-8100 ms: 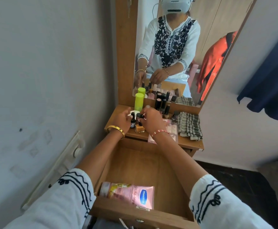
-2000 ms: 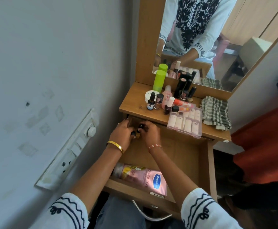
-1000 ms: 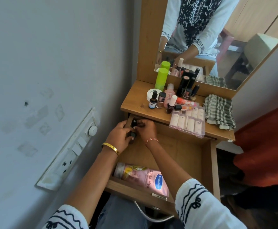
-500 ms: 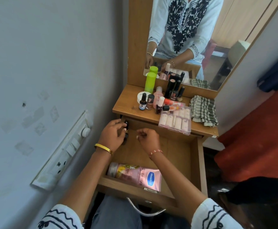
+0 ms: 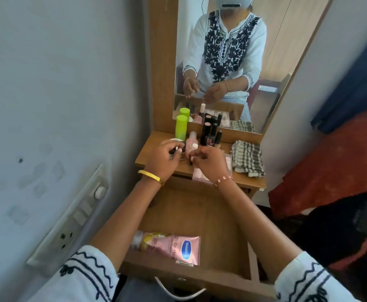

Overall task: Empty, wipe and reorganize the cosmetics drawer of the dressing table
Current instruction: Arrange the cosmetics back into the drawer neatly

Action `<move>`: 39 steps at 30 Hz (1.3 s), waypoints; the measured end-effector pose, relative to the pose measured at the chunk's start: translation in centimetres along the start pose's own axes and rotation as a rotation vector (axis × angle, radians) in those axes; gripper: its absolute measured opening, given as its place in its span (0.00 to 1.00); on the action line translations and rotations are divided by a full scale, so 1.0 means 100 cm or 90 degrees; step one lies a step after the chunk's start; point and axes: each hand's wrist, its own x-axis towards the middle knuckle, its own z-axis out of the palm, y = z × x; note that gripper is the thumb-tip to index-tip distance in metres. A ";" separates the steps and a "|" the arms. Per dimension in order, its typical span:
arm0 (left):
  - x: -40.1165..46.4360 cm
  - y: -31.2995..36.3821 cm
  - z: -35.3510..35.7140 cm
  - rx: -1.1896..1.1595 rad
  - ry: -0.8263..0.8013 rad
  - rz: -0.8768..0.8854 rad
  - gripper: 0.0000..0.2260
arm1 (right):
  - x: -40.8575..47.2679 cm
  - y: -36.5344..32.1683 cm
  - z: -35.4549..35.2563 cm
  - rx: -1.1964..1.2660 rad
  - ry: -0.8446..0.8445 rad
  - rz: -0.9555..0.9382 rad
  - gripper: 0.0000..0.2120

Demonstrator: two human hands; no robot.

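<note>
head | drawer (image 5: 200, 216): open, wood, pink tube (image 5: 174, 247) at front | hands (image 5: 187, 160): curled over small bottles, grip unclear

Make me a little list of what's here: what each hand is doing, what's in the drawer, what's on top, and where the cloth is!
Left hand: over the tabletop, fingers curled on a small dark bottle.
Right hand: beside it, fingers curled over small bottles; the grip is hidden.
Open wooden drawer: one pink lotion tube lying flat at the front.
Wooden tabletop: tall lime-green bottle, black lipstick tubes, clear plastic case.
Checked grey cloth: folded at the tabletop's right end.
</note>
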 end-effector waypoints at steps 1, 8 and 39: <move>0.006 0.005 0.000 0.004 -0.005 0.016 0.11 | 0.007 0.001 -0.008 0.005 0.022 0.005 0.08; 0.044 0.030 0.020 0.059 -0.073 0.091 0.12 | 0.060 0.024 -0.052 -0.007 0.189 0.084 0.07; 0.080 0.060 0.038 -0.051 -0.113 0.040 0.14 | 0.076 -0.017 -0.095 0.168 0.078 -0.061 0.10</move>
